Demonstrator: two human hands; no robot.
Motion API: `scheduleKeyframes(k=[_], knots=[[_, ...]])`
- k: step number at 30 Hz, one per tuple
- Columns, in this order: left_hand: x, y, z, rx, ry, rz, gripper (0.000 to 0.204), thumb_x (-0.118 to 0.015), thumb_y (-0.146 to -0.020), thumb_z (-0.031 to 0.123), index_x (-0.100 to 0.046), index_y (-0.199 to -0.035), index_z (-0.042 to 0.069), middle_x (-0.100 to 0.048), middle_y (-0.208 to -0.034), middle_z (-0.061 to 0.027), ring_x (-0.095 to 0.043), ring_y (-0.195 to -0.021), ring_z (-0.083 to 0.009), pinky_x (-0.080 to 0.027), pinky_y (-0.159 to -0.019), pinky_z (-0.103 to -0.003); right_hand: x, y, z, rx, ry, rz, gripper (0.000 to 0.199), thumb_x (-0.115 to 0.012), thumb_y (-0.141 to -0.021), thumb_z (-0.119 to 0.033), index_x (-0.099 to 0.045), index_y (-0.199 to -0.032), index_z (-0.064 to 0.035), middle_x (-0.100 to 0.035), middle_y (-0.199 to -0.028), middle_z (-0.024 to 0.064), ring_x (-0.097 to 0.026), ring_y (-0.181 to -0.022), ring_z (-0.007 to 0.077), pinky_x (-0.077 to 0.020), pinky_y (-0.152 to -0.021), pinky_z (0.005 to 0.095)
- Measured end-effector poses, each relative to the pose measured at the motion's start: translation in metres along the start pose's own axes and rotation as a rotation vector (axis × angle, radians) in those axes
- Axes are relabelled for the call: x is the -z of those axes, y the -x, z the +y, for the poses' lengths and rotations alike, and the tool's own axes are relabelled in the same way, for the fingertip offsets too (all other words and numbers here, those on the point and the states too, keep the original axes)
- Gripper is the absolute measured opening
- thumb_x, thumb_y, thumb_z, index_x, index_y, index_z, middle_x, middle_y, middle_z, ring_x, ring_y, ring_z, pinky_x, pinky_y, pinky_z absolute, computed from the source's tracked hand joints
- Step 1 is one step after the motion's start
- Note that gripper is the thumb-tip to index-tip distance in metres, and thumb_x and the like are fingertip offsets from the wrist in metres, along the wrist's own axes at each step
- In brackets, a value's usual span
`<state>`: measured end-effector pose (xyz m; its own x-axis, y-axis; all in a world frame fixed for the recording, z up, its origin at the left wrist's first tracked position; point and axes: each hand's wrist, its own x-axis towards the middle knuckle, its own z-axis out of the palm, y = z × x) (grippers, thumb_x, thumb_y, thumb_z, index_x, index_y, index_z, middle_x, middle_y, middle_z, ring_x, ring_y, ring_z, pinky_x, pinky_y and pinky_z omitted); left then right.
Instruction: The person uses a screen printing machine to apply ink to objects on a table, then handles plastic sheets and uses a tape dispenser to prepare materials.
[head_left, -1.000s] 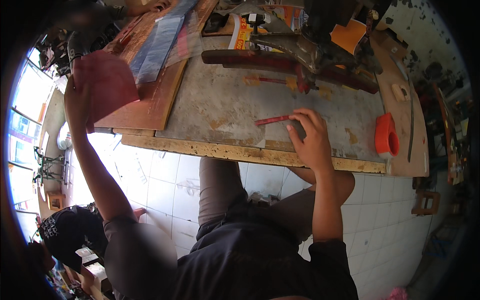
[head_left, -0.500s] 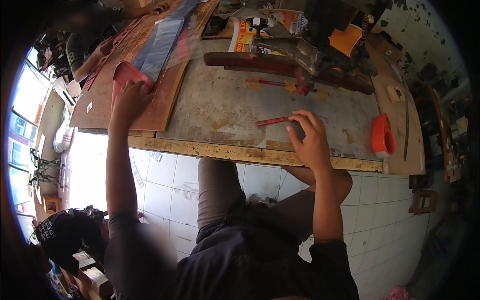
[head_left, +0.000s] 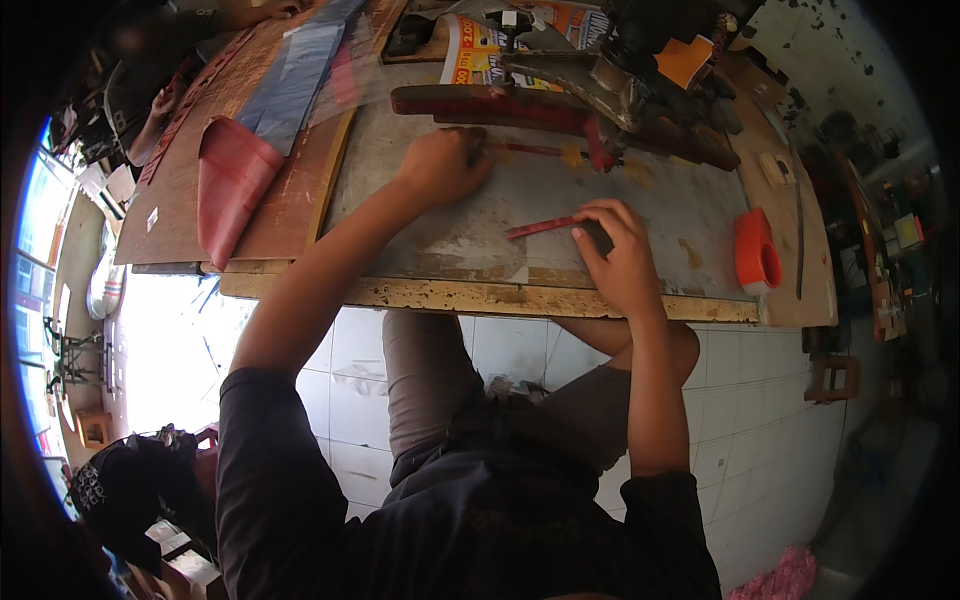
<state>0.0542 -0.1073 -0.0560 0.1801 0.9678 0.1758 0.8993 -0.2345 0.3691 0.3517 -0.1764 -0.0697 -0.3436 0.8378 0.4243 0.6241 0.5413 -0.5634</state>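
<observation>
Between the thumb and fingers of my right hand [head_left: 618,245] is the end of a narrow red strip [head_left: 540,229], which lies low over the grey work board [head_left: 420,240]. My left hand [head_left: 445,165] is over the far left part of the board, its fingers dark and smeared, so I cannot tell what they hold. Just right of it, another thin red strip [head_left: 530,149] lies on the board with yellowish tape pieces [head_left: 571,155] along it. Beyond that strip stands a dark metal press with a long red-edged bar [head_left: 490,103]. A loose red sheet [head_left: 238,180], curled at its upper edge, rests on the brown board at left.
A red tape roll [head_left: 757,250] stands at the board's right. Blue-grey sheet material [head_left: 298,85] and clear film cover the brown board [head_left: 165,220]. Colourful printed paper [head_left: 470,55] lies behind the press. Another person's hand [head_left: 165,100] is at the far left.
My left hand has let go of the red sheet and moved right onto the grey board. The sheet now lies flatter. My right hand keeps its strip in nearly the same place.
</observation>
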Motion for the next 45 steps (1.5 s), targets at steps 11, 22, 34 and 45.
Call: scheduleKeyframes(k=[11,22,34,45], knots=[[-0.02,-0.003,-0.008,0.03,0.074,0.157,0.04,-0.067,-0.095,0.038,-0.076,-0.126,0.014,-0.078,-0.101,-0.0201,-0.076,-0.092,-0.0388,-0.061,-0.086,-0.05,-0.001,0.0,0.0,-0.006,-0.038,0.011,0.014,-0.073,-0.097,-0.012,-0.072,-0.108,-0.0037,-0.068,-0.118,0.0089,-0.064,-0.114,0.0323,-0.0492,-0.104,0.0432],[-0.043,-0.003,0.007,-0.474,-0.122,0.321,0.041,-0.064,-0.1,0.045,-0.078,-0.126,0.016,-0.062,-0.128,-0.0126,-0.056,-0.126,-0.0301,-0.045,-0.109,-0.046,-0.009,0.0,-0.001,0.035,0.104,0.041,0.028,-0.079,-0.094,-0.024,-0.073,-0.115,-0.0059,-0.066,-0.122,0.0086,-0.063,-0.117,0.0323,-0.0486,-0.105,0.0453],[-0.043,-0.036,0.02,-0.355,-0.027,0.168,0.026,-0.064,-0.1,0.024,-0.08,-0.117,0.012,-0.07,-0.115,-0.0114,-0.072,-0.11,-0.0306,-0.058,-0.095,-0.048,-0.01,0.002,0.009,0.077,0.096,0.049,0.024,-0.078,-0.095,-0.024,-0.073,-0.112,-0.0074,-0.066,-0.119,0.0064,-0.062,-0.116,0.0293,-0.0465,-0.106,0.0442],[-0.039,-0.041,0.034,-0.561,-0.523,0.167,0.02,-0.066,-0.09,0.008,-0.076,-0.107,0.007,-0.075,-0.111,-0.0117,-0.077,-0.099,-0.0293,-0.064,-0.084,-0.039,-0.009,0.005,0.01,0.052,0.03,0.063,0.021,-0.076,-0.097,-0.024,-0.072,-0.109,-0.0071,-0.066,-0.116,0.0068,-0.063,-0.113,0.0301,-0.0469,-0.104,0.0439]])
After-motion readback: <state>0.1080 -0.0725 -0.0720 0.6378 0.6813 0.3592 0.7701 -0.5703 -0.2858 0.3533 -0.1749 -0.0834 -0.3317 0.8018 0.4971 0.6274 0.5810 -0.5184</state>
